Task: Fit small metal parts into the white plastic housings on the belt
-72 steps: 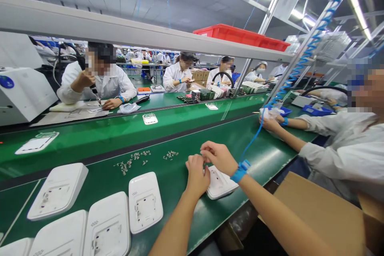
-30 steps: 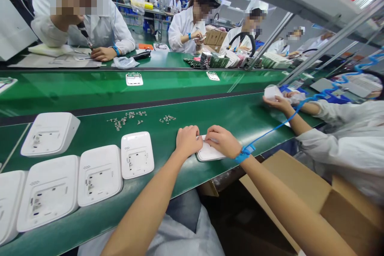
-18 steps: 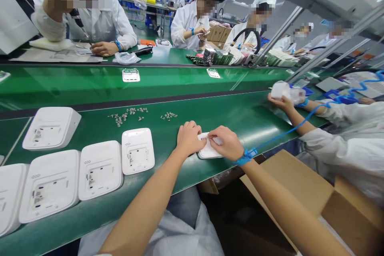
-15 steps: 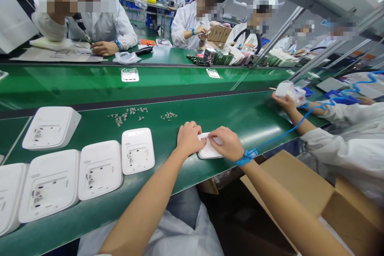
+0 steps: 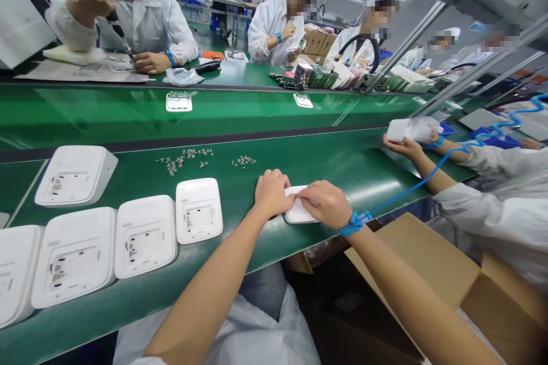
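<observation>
A white plastic housing [image 5: 299,214] lies on the green work surface, between and partly under my hands. My left hand [image 5: 274,193] rests at its left edge, thumb pressed on the housing. My right hand [image 5: 326,203], with a blue wrist strap, reaches over it from the right, its fingertips pinched near the left thumb. Whatever is between those fingertips is too small to make out. Left of my hands stands a white housing [image 5: 199,211] with a square recess. Small metallic pieces [image 5: 175,161] lie scattered beyond it, with a smaller group [image 5: 244,161] nearer my left hand.
More white housings [image 5: 145,236] line the left side. A green conveyor [image 5: 240,111] runs behind, carrying white parts with boards [image 5: 178,102]. At right, another person's hand [image 5: 406,145] holds a bagged white item. An open cardboard box [image 5: 423,245] sits below, and a blue coiled cord [image 5: 411,187] leads rightward.
My hands stay on the housing with barely any change. The person at right has turned the bagged item. A person across the belt has raised one hand with a white piece. The view has shifted slightly.
</observation>
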A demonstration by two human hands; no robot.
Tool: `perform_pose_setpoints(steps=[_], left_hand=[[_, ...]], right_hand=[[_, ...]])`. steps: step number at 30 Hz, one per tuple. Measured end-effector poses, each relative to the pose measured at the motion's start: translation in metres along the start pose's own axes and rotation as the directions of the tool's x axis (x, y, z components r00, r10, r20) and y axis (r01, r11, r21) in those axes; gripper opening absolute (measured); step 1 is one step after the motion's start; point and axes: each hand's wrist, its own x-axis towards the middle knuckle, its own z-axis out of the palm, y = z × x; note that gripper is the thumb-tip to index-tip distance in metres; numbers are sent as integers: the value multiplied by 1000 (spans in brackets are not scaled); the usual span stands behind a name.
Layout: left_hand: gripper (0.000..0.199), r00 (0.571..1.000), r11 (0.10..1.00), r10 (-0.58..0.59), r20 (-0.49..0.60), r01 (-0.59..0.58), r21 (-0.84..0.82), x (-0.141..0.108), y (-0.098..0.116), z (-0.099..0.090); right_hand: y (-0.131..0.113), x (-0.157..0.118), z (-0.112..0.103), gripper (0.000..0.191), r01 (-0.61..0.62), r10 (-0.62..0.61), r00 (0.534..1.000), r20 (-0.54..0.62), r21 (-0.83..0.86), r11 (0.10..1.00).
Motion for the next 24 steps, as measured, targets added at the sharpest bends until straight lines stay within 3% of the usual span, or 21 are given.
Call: perform_pose_setpoints(steps=[5,11,16,24], left_hand=[[10,1000,1000,-13,-3,13,-11,1,0,0],[19,1000,1000,17,-13,-17,19,-1,0,1],[24,999,998,32,-18,-31,52,-3,2,1],[19,991,979,118,-66,-105,172,-6,6,-2]], right_hand=[[2,-1,2,21,41,-41,995,92,-1,999],[2,-4,2,17,-165,169,980,-109,42,985],[-2,0,1,26,-230,230,973,-6,-81,970],[-8,5,5,31,-260,265,964,21,-131,957]])
